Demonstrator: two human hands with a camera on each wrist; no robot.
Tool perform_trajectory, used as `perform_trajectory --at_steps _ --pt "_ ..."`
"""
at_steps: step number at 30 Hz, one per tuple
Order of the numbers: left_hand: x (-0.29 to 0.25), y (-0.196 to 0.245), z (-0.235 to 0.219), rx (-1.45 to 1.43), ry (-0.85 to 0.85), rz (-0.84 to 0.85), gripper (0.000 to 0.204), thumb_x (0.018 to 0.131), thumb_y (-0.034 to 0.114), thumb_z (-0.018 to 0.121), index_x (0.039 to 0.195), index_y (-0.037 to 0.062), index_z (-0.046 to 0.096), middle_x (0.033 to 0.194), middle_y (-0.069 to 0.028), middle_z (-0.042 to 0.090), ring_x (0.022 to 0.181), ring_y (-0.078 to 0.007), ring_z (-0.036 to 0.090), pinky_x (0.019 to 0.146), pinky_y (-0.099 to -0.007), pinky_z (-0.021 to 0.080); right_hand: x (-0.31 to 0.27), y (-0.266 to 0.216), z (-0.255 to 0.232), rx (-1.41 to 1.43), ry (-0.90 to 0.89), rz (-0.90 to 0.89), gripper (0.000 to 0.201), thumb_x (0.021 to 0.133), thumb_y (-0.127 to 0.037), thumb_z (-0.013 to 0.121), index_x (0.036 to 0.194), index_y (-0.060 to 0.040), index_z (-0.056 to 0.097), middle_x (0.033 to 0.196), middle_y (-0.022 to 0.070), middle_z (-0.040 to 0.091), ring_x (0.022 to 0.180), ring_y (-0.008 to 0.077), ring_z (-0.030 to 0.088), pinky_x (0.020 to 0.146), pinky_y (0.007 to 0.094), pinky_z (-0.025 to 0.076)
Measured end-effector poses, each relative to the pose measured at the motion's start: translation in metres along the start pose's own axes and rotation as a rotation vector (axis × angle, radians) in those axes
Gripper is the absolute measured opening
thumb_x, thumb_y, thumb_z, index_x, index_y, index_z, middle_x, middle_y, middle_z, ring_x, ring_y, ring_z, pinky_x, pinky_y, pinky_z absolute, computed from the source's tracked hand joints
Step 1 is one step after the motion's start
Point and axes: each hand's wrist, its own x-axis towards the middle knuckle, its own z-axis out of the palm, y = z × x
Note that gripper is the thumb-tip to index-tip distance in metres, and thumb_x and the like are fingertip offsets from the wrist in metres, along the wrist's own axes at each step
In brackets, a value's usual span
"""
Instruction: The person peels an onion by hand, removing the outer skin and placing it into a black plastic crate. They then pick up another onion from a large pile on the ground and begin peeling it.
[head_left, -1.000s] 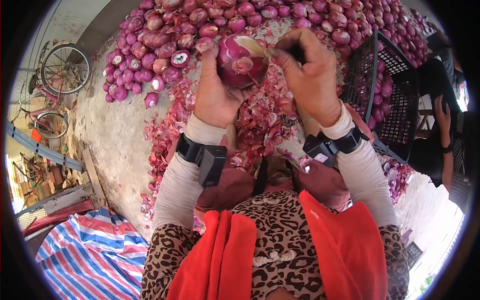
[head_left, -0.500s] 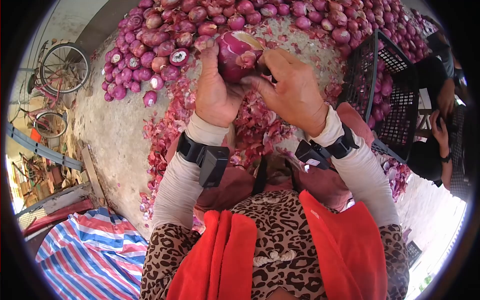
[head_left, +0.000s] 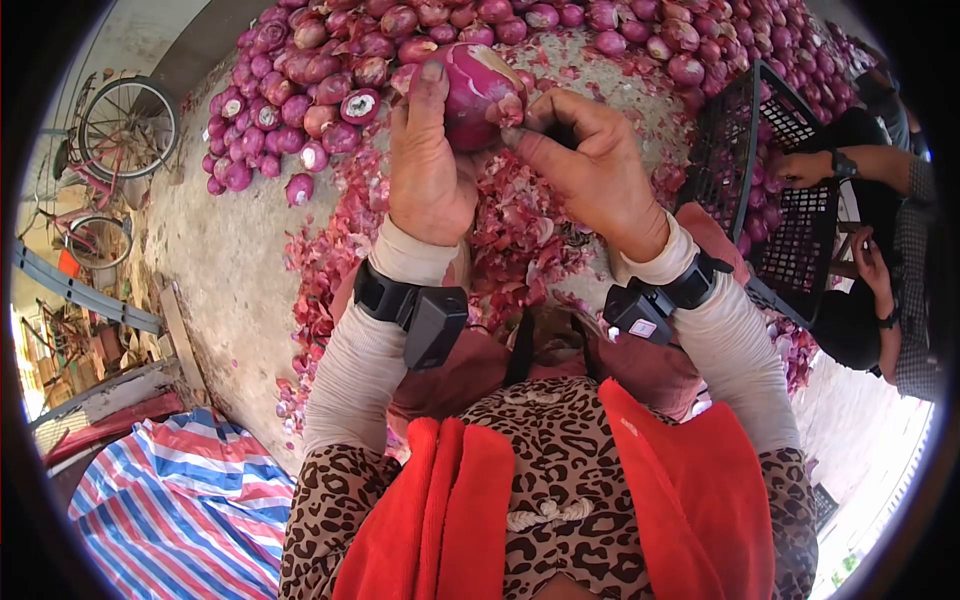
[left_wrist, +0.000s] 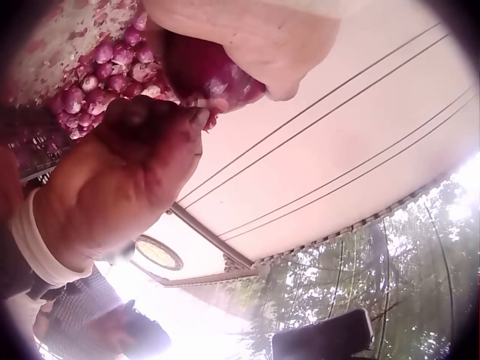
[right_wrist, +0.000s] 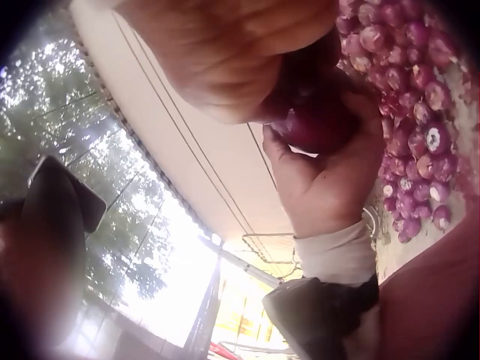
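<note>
In the head view a large red onion (head_left: 478, 97) rests in the left hand (head_left: 430, 170), whose thumb lies up its left side. At its lower right the right hand (head_left: 598, 168) pinches a loose flap of skin between thumb and forefinger. The left wrist view has the onion (left_wrist: 214, 71) under the left hand (left_wrist: 247, 30), with the right hand (left_wrist: 120, 180) touching its skin. In the right wrist view the left hand (right_wrist: 330, 184) cups the onion (right_wrist: 319, 124), partly hidden behind the right hand (right_wrist: 225, 56).
Many onions (head_left: 325, 75) are heaped on the concrete floor beyond the hands. Papery peelings (head_left: 520, 225) lie below them. A black plastic crate (head_left: 722, 150) holding onions stands at the right, with another person's hand (head_left: 805, 169) reaching in. A striped sheet (head_left: 185, 500) lies at lower left.
The onion has moved slightly up and turned in the left hand. The right hand moved onto it, then drew back a little, pinching skin. Another person's hand has reached into the crate.
</note>
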Motion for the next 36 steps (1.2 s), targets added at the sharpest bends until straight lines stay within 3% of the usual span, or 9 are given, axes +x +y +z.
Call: perform_trajectory --at_steps 4,9,12,19,22,24,27,31,36 --pt "0.001 0.003 -0.002 0.019 -0.013 0.049 0.044 0.09 0.037 0.064 0.119 0.007 0.049 0.103 -0.008 0.063 0.091 -0.0203 0.066 0.072 -0.0363 0.058 0.0 -0.003 0.0 0.051 -0.026 0.031 0.007 0.083 -0.004 0.066 0.08 -0.0014 0.061 0.07 -0.0028 0.057 0.064 0.0043 0.048 0.058 0.022 0.04" --pt "0.001 0.005 0.0 0.068 0.018 0.167 0.051 0.088 0.033 0.068 0.121 0.0037 0.043 0.109 -0.0122 0.06 0.093 -0.0226 0.065 0.072 -0.0366 0.058 0.0 -0.009 0.001 0.666 0.069 0.392 0.004 0.086 -0.005 0.064 0.084 -0.0048 0.061 0.072 -0.0015 0.06 0.062 0.0056 0.053 0.056 0.0209 0.041" --pt "-0.002 0.007 -0.002 0.111 0.041 0.2 0.054 0.086 0.032 0.07 0.122 0.0017 0.042 0.112 -0.0136 0.058 0.093 -0.0235 0.065 0.074 -0.0367 0.058 0.005 -0.012 -0.004 0.677 0.072 0.336 0.003 0.086 -0.006 0.064 0.089 -0.0054 0.062 0.073 -0.001 0.062 0.06 0.0073 0.054 0.055 0.0212 0.041" --pt "-0.005 0.011 -0.007 0.026 0.023 -0.111 0.054 0.088 0.054 0.057 0.121 0.0117 0.052 0.111 -0.0068 0.063 0.095 -0.0222 0.064 0.072 -0.0364 0.052 0.015 -0.005 -0.025 0.625 0.171 0.255 0.004 0.088 -0.008 0.063 0.09 -0.0051 0.063 0.074 -0.001 0.062 0.061 0.0067 0.054 0.055 0.0214 0.041" --pt "-0.005 0.017 -0.009 -0.073 0.024 -0.214 0.058 0.089 0.059 0.051 0.124 0.0129 0.051 0.117 -0.0085 0.061 0.103 -0.0266 0.061 0.078 -0.0391 0.05 0.017 0.001 -0.037 0.221 0.083 0.187 0.009 0.085 -0.01 0.065 0.091 -0.0037 0.063 0.072 0.0014 0.063 0.062 0.0088 0.056 0.056 0.0251 0.044" --pt "-0.004 0.02 -0.012 -0.134 0.003 -0.255 0.062 0.09 0.059 0.05 0.129 0.0112 0.049 0.123 -0.0117 0.058 0.109 -0.0307 0.058 0.082 -0.0413 0.051 0.015 0.007 -0.04 -0.362 -0.001 -0.06 0.018 0.079 -0.008 0.068 0.095 -0.0017 0.063 0.078 0.0086 0.064 0.069 0.0196 0.062 0.064 0.032 0.048" --pt "-0.002 0.022 -0.014 -0.218 -0.085 -0.288 0.064 0.089 0.062 0.049 0.129 0.0122 0.048 0.126 -0.0112 0.057 0.109 -0.0309 0.058 0.077 -0.0386 0.05 0.007 0.005 -0.042 -0.774 -0.1 -0.137 0.027 0.073 -0.005 0.07 0.098 -0.0014 0.062 0.089 0.0148 0.063 0.082 0.0315 0.063 0.074 0.0369 0.05" --pt "-0.002 0.025 -0.006 -0.16 -0.054 -0.297 0.065 0.089 0.068 0.04 0.128 0.0163 0.051 0.123 -0.0061 0.061 0.106 -0.0242 0.06 0.077 -0.0376 0.046 0.006 -0.01 -0.032 -0.595 -0.079 -0.153 0.028 0.072 -0.003 0.069 0.099 -0.0022 0.062 0.096 0.0162 0.062 0.091 0.0367 0.06 0.078 0.0387 0.049" --pt "-0.003 0.022 -0.006 -0.152 -0.059 -0.369 0.067 0.09 0.068 0.038 0.129 0.0153 0.051 0.123 -0.0068 0.06 0.11 -0.0245 0.059 0.081 -0.0404 0.048 0.009 -0.021 -0.028 -0.462 -0.027 -0.479 0.033 0.071 0.0 0.073 0.102 -0.0054 0.064 0.098 0.0107 0.061 0.089 0.0298 0.062 0.076 0.0355 0.05"
